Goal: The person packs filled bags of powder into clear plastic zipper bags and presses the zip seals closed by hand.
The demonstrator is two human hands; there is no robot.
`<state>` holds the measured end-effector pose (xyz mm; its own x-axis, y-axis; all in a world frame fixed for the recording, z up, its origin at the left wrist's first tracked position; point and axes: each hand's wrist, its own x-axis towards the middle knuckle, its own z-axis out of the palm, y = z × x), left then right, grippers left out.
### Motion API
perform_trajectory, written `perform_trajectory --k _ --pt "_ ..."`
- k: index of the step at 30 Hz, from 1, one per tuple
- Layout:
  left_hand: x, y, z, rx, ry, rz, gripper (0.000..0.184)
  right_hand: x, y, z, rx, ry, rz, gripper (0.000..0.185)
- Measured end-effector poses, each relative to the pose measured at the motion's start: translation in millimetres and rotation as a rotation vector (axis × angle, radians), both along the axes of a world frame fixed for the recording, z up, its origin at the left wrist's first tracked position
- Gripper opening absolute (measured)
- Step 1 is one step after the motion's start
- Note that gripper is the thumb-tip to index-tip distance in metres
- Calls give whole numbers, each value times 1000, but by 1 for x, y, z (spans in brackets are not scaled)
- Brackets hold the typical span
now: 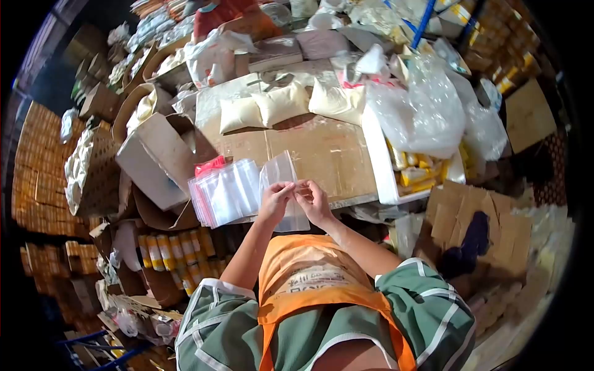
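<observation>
A clear plastic bag (281,173) hangs over the near edge of the cardboard-topped table, pinched between both hands. My left hand (276,199) is closed on one side of it, fingertips together. Close beside it, my right hand (312,200) grips the other side, and the fingers of both hands nearly meet. Just left of the bag lies a stack of clear plastic bags (228,190) with red edges. Farther back on the table, a row of several filled cream-coloured bags (281,104) lies side by side.
At right stands a white box (380,167) with yellow packets (421,173) and a large clear plastic sheet (427,111) over it. An opened carton (159,159) sits at left. Yellow-wrapped packs (167,252) fill a box below the left table edge. Torn cardboard (470,216) lies at lower right.
</observation>
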<state>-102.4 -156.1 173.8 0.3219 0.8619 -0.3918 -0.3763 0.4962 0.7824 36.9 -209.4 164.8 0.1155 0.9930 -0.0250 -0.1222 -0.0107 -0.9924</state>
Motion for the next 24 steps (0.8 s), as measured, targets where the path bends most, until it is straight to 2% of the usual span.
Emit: perform_trajectory --k 1,3,4,7,9,12,14,18,20,21,22,23,24 --pt "14 -4 5 -3 6 -18 10 8 -7 3 -3 6 -18 29" --pt "37 -16 13 35 34 -140 10 22 -24 5 173 -326 -42 38" --pt "53 -24 27 46 92 -108 12 31 -29 12 252 -494 -79 46" --pt "71 -34 29 106 89 -207 14 53 -46 32 36 -663 -48 40" --pt "80 -37 30 162 166 -229 18 63 -55 36 42 -732 -136 33" --pt "93 -43 35 223 197 -251 23 74 -68 45 33 -637 -218 26" --pt "97 -45 34 230 204 -286 24 86 -75 48 132 -410 -202 22" --pt "101 -43 35 315 232 -358 27 96 -87 56 77 -228 -170 18" --pt "103 -49 39 324 207 -380 28 98 -92 54 64 -306 -183 18" --pt "105 -56 57 390 343 -371 30 99 -95 54 51 -385 -180 17" --pt "107 -60 65 461 474 -362 32 98 -95 48 35 -360 -154 18" --pt "107 -61 62 458 466 -379 32 90 -95 44 171 -275 -225 18" --pt "105 -63 58 499 502 -305 35 84 -94 49 134 -258 -219 18"
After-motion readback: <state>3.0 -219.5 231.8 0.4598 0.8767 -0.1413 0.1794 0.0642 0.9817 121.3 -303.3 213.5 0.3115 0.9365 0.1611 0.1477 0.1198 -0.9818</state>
